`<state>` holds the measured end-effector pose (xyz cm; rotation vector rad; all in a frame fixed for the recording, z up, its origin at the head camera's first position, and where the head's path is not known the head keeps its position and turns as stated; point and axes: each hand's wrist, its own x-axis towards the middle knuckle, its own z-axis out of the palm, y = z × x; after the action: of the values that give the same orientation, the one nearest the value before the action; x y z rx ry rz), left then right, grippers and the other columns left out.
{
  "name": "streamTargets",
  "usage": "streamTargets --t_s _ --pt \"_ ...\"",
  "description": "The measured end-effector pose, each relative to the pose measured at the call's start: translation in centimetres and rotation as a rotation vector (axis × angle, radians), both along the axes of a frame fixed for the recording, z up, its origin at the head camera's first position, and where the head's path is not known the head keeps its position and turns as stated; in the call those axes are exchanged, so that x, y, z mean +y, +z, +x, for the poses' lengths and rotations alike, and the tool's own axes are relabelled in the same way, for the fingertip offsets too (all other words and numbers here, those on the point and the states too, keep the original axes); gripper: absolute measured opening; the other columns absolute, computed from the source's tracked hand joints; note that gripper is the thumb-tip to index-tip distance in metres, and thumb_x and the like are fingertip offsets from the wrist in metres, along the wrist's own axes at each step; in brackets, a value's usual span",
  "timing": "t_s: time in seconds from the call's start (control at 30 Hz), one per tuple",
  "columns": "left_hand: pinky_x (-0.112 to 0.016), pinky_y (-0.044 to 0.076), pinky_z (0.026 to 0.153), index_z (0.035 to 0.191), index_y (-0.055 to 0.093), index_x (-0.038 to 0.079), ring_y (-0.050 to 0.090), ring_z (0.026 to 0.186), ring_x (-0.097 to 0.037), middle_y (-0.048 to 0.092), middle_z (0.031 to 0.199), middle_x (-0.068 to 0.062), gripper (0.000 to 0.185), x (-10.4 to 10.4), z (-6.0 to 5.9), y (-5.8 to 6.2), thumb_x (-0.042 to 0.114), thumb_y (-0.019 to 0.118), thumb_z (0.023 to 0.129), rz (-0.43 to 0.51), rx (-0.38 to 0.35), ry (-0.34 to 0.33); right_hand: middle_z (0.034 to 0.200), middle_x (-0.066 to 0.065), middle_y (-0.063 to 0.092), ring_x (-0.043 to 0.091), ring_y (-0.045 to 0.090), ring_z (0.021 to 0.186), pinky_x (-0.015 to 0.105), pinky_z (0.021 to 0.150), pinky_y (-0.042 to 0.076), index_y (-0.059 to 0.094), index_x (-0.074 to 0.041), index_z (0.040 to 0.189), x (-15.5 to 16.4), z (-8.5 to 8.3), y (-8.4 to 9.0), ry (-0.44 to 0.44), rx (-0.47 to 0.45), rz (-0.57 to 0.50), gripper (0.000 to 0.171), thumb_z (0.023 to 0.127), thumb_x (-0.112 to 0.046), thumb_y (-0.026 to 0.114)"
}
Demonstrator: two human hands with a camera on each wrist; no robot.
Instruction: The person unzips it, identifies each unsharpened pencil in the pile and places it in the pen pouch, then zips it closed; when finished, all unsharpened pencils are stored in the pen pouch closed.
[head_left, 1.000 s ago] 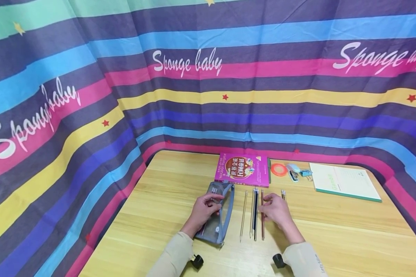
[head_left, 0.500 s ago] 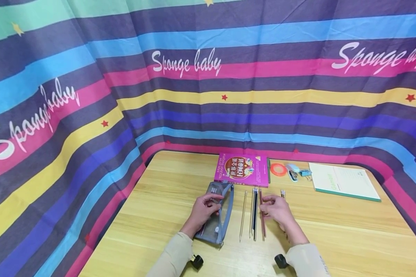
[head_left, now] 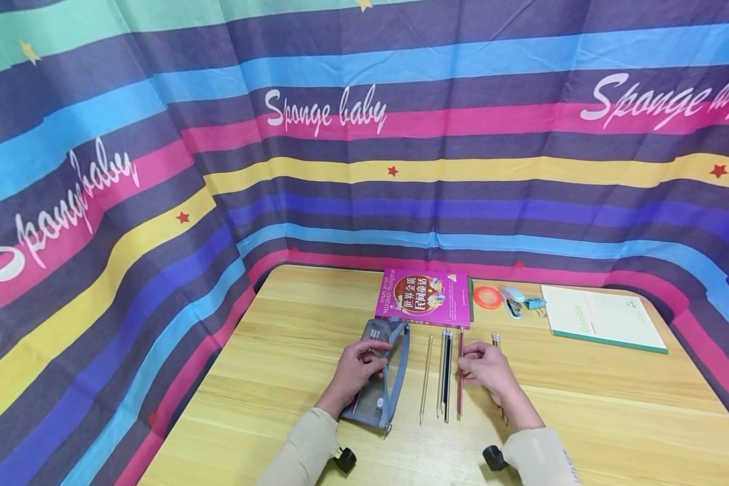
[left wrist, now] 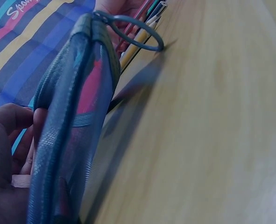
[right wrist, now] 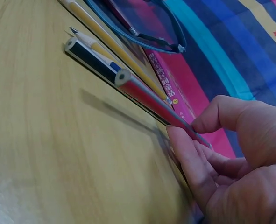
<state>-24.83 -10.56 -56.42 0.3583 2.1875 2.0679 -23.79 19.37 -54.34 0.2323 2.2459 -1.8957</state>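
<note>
- Here's the left hand (head_left: 360, 371), thumb and fingers pinching the grey mesh pencil case (head_left: 369, 403), which lies under and just to the right of those fingers, its zipped mouth gaping towards the other hand.
- And over on the right, the right hand (head_left: 489, 368) has thumb and forefinger together on a red pencil (head_left: 460, 398), gripping it along its upper part; the shaft points back towards the person, its blunt end raised off the tabletop (head_left: 304, 317) with a shadow below.
- Just left of that right hand, nearly alongside the red one, there's a black pencil (head_left: 447, 381), with a blue-and-yellow pencil (right wrist: 98, 49) tight beside it.
- Further left, between the two hands, a yellow pencil (head_left: 426, 381) lies on its own, near the case.
- On the far side of the right hand, more pencils (head_left: 495, 339) peek out, mostly hidden by the hand and wrist.
- Beyond both hands, a purple book (head_left: 425, 297); past the right hand, an orange tape roll (head_left: 488, 297), a light-blue stapler (head_left: 513, 302) and a blue binder clip (head_left: 536, 303).
- Farther right of that hand, well apart, a pale notebook (head_left: 604, 320) marked "Gambit".
</note>
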Motion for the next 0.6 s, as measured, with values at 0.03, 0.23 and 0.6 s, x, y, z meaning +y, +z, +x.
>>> streamTargets --t_s 0.03,0.23,0.6 --pt "-0.021 0.057 0.062 0.122 0.071 -0.004 0.063 0.059 -0.008 0.065 0.071 -0.001 0.032 -0.01 0.00 -0.04 -0.003 0.072 0.090 0.001 0.002 -0.001 0.095 0.013 0.063 0.022 0.066 0.076 0.039 0.070 0.065 0.053 0.016 0.124 0.00 0.02 0.03 -0.002 -0.003 0.001 0.038 0.090 0.005 0.067" --pt "-0.022 0.058 0.062 0.121 0.072 -0.002 0.063 0.060 -0.008 0.067 0.074 -0.003 0.030 -0.03 0.01 -0.04 -0.002 0.072 0.091 0.004 -0.002 -0.006 0.093 0.013 0.063 0.023 0.066 0.075 0.038 0.070 0.065 0.053 0.016 0.123 -0.04 0.00 0.24 -0.005 -0.012 -0.005 0.036 0.091 0.006 0.066" --pt "-0.022 0.058 0.063 0.121 0.071 -0.004 0.063 0.060 -0.008 0.070 0.076 -0.008 0.030 0.02 0.10 0.01 -0.003 0.071 0.091 0.014 0.004 -0.009 0.102 0.015 0.063 0.023 0.066 0.077 0.038 0.071 0.065 0.051 0.017 0.128 0.01 0.16 0.48 -0.005 0.005 -0.014 0.041 0.091 0.006 0.066"
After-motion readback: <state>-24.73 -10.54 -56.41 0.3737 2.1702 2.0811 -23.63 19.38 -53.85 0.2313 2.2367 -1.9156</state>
